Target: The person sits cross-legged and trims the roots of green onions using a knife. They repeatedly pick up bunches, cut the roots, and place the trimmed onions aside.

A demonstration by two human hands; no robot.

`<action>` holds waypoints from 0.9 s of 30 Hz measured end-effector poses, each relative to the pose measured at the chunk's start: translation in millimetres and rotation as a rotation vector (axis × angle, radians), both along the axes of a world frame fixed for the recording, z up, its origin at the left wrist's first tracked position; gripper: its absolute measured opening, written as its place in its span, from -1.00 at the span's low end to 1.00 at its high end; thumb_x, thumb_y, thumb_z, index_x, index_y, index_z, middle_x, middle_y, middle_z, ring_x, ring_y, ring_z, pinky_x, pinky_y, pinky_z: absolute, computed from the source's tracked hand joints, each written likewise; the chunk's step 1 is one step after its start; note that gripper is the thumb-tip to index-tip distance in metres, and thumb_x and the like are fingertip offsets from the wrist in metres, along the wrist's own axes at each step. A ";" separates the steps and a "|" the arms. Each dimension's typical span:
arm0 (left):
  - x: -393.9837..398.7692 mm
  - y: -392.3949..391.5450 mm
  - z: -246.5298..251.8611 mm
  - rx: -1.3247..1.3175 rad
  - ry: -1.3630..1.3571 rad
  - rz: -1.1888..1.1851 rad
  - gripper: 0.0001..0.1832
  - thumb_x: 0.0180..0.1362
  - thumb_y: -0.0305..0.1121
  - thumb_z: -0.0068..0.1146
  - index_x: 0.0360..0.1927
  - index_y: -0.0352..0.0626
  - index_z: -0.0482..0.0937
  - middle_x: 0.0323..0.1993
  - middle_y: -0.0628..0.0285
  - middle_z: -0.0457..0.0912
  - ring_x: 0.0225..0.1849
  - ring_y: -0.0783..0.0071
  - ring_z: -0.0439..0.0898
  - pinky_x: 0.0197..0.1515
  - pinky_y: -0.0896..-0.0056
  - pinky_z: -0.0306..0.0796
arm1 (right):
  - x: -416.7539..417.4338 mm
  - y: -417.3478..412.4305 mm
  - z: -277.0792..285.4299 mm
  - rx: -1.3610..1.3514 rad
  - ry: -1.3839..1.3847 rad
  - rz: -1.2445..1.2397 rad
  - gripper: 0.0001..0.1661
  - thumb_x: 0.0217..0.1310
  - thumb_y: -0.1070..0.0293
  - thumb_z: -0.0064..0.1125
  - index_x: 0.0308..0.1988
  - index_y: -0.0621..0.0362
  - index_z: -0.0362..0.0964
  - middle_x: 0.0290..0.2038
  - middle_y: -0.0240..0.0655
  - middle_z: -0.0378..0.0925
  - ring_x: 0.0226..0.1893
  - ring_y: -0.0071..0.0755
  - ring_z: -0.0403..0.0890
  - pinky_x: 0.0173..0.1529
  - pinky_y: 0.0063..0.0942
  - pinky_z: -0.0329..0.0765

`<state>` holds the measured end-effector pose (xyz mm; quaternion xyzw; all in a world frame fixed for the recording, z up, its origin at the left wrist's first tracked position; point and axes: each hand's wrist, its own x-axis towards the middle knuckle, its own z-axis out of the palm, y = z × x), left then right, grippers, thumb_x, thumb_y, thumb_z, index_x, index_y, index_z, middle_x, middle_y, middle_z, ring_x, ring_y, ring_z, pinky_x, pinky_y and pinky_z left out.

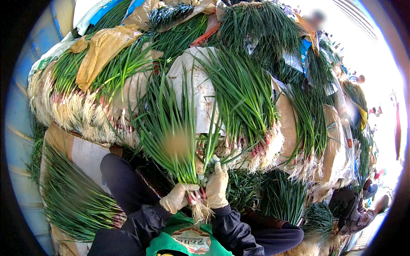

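Observation:
My left hand (179, 196), in a pale glove, grips a bunch of green onions (187, 172) just above the reddish bulbs. The leaves fan upward away from me, and the whitish roots (201, 212) hang down over my green apron (179, 240). My right hand (217, 184), gloved alike, pinches a few separate stalks (209, 150) beside the bunch, with its fingertips at their lower stems. Close ahead, more green onions (246, 96) lie on a white sack (200, 92), roots toward me.
Yellowed green onions with long roots (93, 105) are heaped at left, partly under a brown sheet (105, 48). Another pile (80, 198) lies by my left knee. Loose leaves (246, 188) cover the ground to my right. Several people sit farther right, one in a checked shirt (358, 220).

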<state>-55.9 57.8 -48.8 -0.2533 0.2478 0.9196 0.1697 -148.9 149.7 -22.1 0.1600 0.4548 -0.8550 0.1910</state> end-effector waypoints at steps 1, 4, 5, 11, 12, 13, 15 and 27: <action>0.1 -0.5 0.8 -0.010 0.047 0.046 -0.73 0.01 -0.44 -0.02 -0.19 -0.34 0.47 -0.45 0.07 0.58 -0.42 0.30 0.57 -0.25 0.31 0.49 | -2.4 2.2 -5.6 -0.086 -0.062 -0.025 -0.74 0.28 0.28 -0.04 -0.10 0.16 0.41 -0.43 -0.50 0.39 -0.54 -0.64 0.29 -0.46 -0.58 0.34; -7.2 2.1 42.2 0.112 0.234 0.058 -0.67 -0.05 -0.48 -0.01 -0.13 -0.17 0.43 -0.29 0.18 0.49 -0.39 0.33 0.52 -0.21 0.14 0.48 | -15.0 15.2 -25.5 -0.625 -0.261 0.202 -0.85 0.28 0.26 -0.05 -0.24 0.04 0.40 -0.57 -0.57 0.27 -0.58 -0.68 0.27 -0.49 -0.65 0.33; -4.1 2.6 45.7 0.277 0.179 0.030 -0.63 -0.09 -0.54 0.01 -0.12 -0.11 0.41 -0.30 0.19 0.45 -0.39 0.33 0.48 -0.20 0.08 0.47 | -15.3 25.0 -39.8 -0.447 -0.207 0.200 -0.84 0.26 0.23 -0.01 -0.32 0.06 0.40 -0.61 -0.59 0.29 -0.63 -0.70 0.26 -0.53 -0.68 0.28; 20.9 -10.3 67.2 0.587 0.259 0.349 -0.30 -0.13 -0.74 0.02 0.19 -0.20 0.21 -0.29 0.28 0.57 -0.36 0.53 0.53 -0.17 0.37 0.39 | -17.8 16.8 -9.1 0.010 0.063 0.325 -0.80 0.29 0.31 -0.03 -0.13 0.13 0.41 -0.63 -0.51 0.38 -0.72 -0.66 0.27 -0.65 -0.73 0.20; 16.6 -15.5 67.5 0.640 0.442 0.347 -0.28 -0.05 -0.66 0.00 0.25 -0.21 0.08 -0.30 0.27 0.55 -0.36 0.52 0.53 -0.17 0.38 0.38 | -17.5 16.3 -24.5 0.201 0.244 0.423 -0.79 0.32 0.34 -0.11 -0.14 0.15 0.43 -0.55 -0.44 0.45 -0.63 -0.58 0.35 -0.57 -0.65 0.31; 14.4 -21.1 67.7 0.698 0.624 0.337 -0.25 0.02 -0.58 -0.01 0.30 -0.22 -0.04 -0.30 0.25 0.54 -0.36 0.52 0.53 -0.17 0.38 0.37 | -12.0 33.2 -33.9 0.599 0.310 0.698 -0.76 0.32 0.34 -0.14 -0.17 0.13 0.47 -0.43 -0.36 0.55 -0.54 -0.47 0.48 -0.45 -0.56 0.43; 21.5 -38.2 67.8 0.694 0.819 0.334 -0.25 0.14 -0.47 -0.07 0.36 -0.24 -0.16 -0.36 0.24 0.51 -0.36 0.51 0.52 -0.18 0.39 0.35 | -19.9 43.9 3.3 1.582 0.990 1.318 -0.76 0.28 0.32 -0.11 -0.21 0.09 0.51 -0.37 -0.27 0.58 -0.44 -0.35 0.58 -0.36 -0.45 0.50; -49.2 -36.8 25.4 -0.223 0.177 0.013 -0.64 -0.02 -0.51 0.08 -0.08 -0.29 0.40 -0.16 -0.07 0.55 -0.49 0.20 0.60 -0.41 0.28 0.54 | -22.2 45.9 10.8 0.848 0.584 0.514 -0.70 0.12 0.41 0.18 -0.09 0.13 0.49 -0.27 -0.26 0.62 -0.30 -0.55 0.57 -0.19 -0.57 0.50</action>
